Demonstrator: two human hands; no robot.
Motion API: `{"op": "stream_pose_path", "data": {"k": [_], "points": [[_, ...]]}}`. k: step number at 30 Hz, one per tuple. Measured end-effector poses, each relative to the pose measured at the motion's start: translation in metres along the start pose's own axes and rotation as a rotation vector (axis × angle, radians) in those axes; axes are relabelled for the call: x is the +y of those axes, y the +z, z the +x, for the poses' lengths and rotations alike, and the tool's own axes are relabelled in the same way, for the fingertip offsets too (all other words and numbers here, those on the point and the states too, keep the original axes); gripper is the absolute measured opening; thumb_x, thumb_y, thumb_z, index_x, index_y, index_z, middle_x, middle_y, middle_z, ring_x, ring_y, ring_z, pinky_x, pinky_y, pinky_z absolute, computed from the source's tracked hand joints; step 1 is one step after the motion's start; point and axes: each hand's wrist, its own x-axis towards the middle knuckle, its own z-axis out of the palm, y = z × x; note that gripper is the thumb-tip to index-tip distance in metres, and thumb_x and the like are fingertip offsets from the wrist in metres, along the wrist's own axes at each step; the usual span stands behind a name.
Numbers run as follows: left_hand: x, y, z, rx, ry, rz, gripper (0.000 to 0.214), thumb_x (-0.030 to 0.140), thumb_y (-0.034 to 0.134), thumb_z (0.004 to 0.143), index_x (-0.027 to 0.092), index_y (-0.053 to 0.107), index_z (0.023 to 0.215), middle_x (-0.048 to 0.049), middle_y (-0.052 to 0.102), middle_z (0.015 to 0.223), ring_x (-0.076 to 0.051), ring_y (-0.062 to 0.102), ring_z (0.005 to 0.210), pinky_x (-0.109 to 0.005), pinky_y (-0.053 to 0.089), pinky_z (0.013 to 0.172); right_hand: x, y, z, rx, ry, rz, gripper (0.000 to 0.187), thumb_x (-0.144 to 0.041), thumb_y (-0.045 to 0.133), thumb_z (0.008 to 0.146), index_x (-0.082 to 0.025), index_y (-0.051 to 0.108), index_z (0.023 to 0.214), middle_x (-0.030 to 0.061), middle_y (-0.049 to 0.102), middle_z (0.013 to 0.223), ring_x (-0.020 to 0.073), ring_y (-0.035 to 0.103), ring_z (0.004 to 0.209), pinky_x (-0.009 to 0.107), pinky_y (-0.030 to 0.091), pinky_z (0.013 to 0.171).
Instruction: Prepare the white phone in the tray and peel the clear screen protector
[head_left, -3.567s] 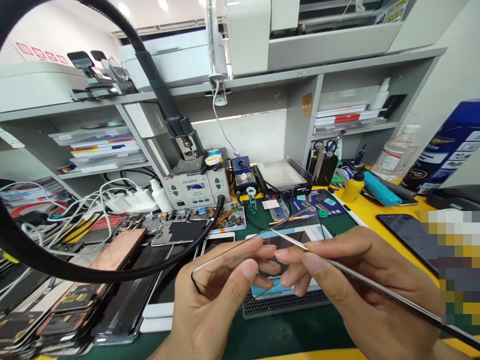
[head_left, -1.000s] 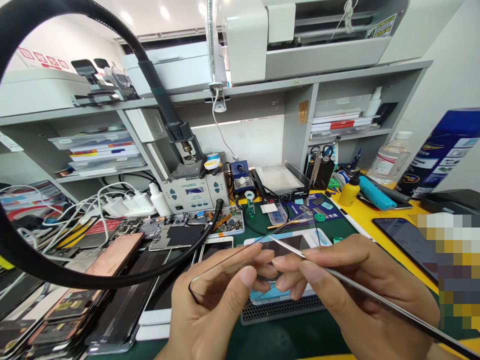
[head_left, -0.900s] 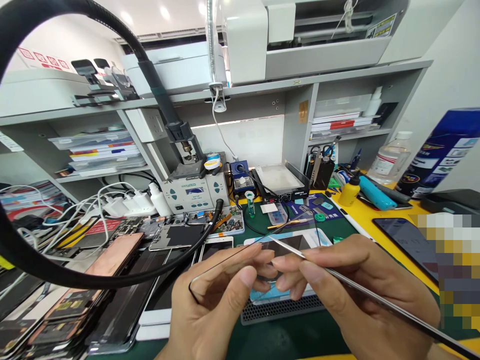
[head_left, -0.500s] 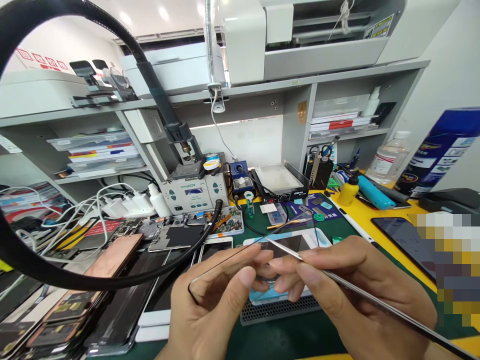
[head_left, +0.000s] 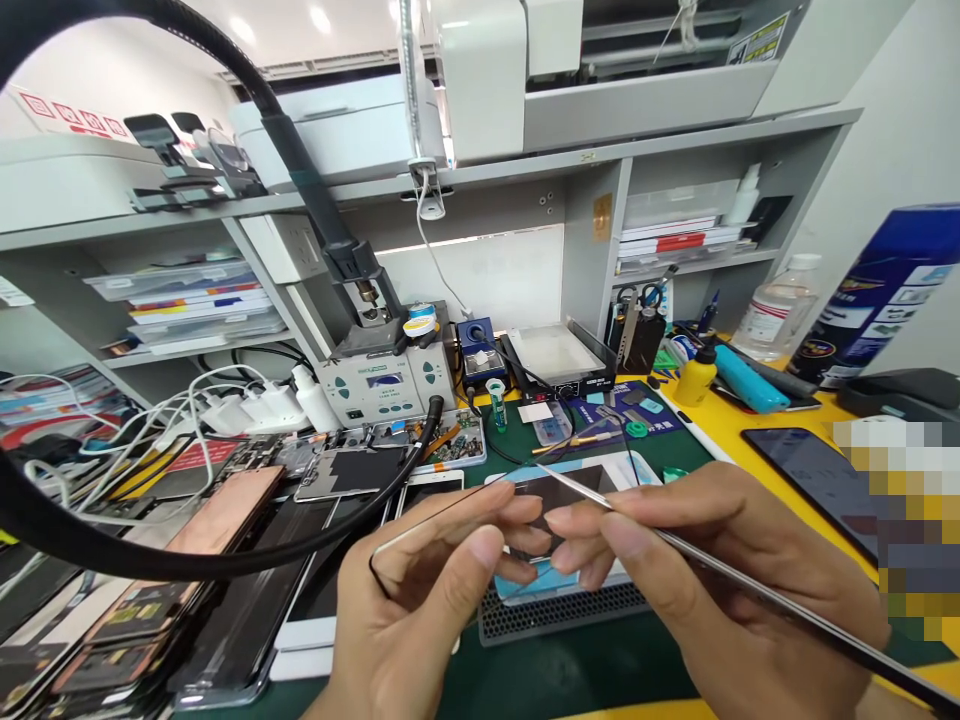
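Observation:
Between my hands is a thin clear panel with a narrow black edge (head_left: 442, 512), seen nearly edge-on. My left hand (head_left: 427, 600) holds it by the left side, its fingers curved around it. In my right hand (head_left: 720, 580) a slim silver tool (head_left: 577, 489) with a pointed tip is pinched between thumb and fingers. The tip lies over the far part of the panel; whether it touches is unclear. Beneath the hands lies a phone-like piece with a dark face and pale blue-and-white border (head_left: 536, 582), on a black perforated pad (head_left: 525, 625).
A thick black ring on a flexible arm (head_left: 225, 572) loops across the left side, near my left hand. Phones and parts (head_left: 180, 600) crowd the left. Behind stand a hot air station (head_left: 382, 385) and a flat heating plate (head_left: 559, 355). A dark phone (head_left: 802, 480) lies right.
Both hands keep their hold with only slight movement. The right hand and silver tool have shifted a little to the right, and the left hand slightly left. The whole view has tilted slightly.

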Motion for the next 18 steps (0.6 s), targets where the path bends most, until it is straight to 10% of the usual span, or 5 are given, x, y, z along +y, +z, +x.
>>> {"op": "stream_pose_path", "data": {"k": [18], "points": [[0.006, -0.005, 0.008, -0.091, -0.073, -0.044, 0.019, 0.023, 0.070, 0.087, 0.017, 0.079, 0.103, -0.0117, 0.079, 0.098, -0.025, 0.076, 0.078, -0.032, 0.063, 0.066, -0.011, -0.005, 0.000, 0.046, 0.087, -0.068, 0.022, -0.013, 0.071, 0.087, -0.033, 0.071, 0.094, 0.0003, 0.078, 0.088, 0.0182, 0.074, 0.059, 0.029, 0.065, 0.053]]}}
